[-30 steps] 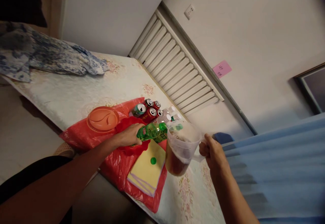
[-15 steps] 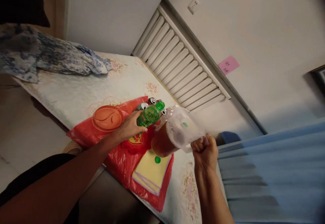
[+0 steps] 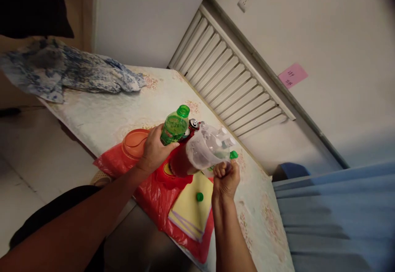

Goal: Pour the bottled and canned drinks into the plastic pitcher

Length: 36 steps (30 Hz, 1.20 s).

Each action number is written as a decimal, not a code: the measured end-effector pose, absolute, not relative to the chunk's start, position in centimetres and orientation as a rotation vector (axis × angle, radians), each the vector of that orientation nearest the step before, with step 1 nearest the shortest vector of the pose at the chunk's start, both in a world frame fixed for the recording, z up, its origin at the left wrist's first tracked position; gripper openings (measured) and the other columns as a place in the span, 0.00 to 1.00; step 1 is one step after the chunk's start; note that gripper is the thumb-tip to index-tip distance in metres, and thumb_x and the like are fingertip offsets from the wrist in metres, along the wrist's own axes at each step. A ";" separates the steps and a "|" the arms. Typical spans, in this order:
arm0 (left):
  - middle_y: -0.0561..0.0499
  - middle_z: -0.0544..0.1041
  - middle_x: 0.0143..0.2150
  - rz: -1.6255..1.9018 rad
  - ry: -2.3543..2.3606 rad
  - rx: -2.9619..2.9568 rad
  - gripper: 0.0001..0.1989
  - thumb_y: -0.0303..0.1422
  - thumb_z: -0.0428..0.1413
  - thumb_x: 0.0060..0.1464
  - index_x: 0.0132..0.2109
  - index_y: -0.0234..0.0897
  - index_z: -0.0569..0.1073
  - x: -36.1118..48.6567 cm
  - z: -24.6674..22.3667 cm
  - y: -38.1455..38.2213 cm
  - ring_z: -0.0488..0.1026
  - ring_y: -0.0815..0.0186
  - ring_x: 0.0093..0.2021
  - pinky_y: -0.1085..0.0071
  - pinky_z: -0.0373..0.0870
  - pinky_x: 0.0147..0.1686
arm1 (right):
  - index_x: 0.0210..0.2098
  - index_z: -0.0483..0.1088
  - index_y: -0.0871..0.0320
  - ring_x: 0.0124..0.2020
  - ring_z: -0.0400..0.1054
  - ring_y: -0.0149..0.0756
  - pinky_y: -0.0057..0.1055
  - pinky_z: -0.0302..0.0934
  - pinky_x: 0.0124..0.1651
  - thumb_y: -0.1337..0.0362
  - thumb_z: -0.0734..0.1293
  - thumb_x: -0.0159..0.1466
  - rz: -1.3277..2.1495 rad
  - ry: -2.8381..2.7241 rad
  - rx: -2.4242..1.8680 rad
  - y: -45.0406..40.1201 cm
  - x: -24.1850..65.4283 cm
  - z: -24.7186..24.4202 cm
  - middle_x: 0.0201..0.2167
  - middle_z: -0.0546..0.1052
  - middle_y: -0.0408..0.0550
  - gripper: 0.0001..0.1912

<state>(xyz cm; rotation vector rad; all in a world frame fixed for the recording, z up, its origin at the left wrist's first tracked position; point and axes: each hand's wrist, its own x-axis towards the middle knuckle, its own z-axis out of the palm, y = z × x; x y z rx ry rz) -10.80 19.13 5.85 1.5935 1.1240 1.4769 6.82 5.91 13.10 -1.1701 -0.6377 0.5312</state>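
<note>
My left grip (image 3: 155, 149) wraps uncapped green bottle (image 3: 175, 128), upright presumably against spills; right grip (image 3: 226, 177) clenched on plastic pitcher (image 3: 199, 152), bearing its weight

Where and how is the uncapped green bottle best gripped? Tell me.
Probably grip the uncapped green bottle around its labelled body, from the left, where the left hand holds it: that part is broad and round, the open neck narrow.

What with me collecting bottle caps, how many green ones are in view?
2: one green cap lies on the yellow cloth; the other green cap shows just beyond the right hand. Others may be hidden behind the jug.
</note>
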 end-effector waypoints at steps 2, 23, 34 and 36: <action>0.45 0.75 0.47 1.487 1.125 1.590 0.27 0.33 0.66 0.42 0.51 0.36 0.69 -10.9 6.0 19.1 0.72 0.53 0.49 0.58 0.70 0.50 | 0.17 0.48 0.54 0.13 0.40 0.24 0.27 0.41 0.18 0.51 0.63 0.60 0.544 -0.643 -1.170 6.4 6.5 12.4 0.09 0.49 0.31 0.24; 0.46 0.74 0.46 1.418 1.110 1.630 0.25 0.35 0.65 0.46 0.50 0.34 0.69 -12.0 6.7 18.3 0.70 0.55 0.48 0.60 0.68 0.51 | 0.43 0.69 0.58 0.34 0.71 0.36 0.34 0.65 0.41 0.44 0.59 0.64 0.245 -0.761 -1.618 1.3 8.9 8.3 0.33 0.75 0.46 0.24; 0.45 0.73 0.47 1.441 1.080 1.693 0.24 0.38 0.63 0.47 0.50 0.35 0.67 -13.5 7.4 16.4 0.69 0.53 0.50 0.59 0.67 0.53 | 0.45 0.76 0.58 0.30 0.68 0.37 0.35 0.67 0.37 0.59 0.73 0.50 0.111 -1.104 -2.202 -4.0 9.8 1.4 0.34 0.73 0.48 0.23; 0.45 0.73 0.47 1.435 1.045 1.724 0.25 0.40 0.62 0.46 0.50 0.36 0.67 -13.8 7.3 15.6 0.69 0.52 0.50 0.57 0.67 0.53 | 0.45 0.76 0.58 0.31 0.69 0.38 0.37 0.68 0.38 0.60 0.72 0.50 0.106 -1.130 -2.215 -4.0 9.7 1.3 0.34 0.74 0.48 0.22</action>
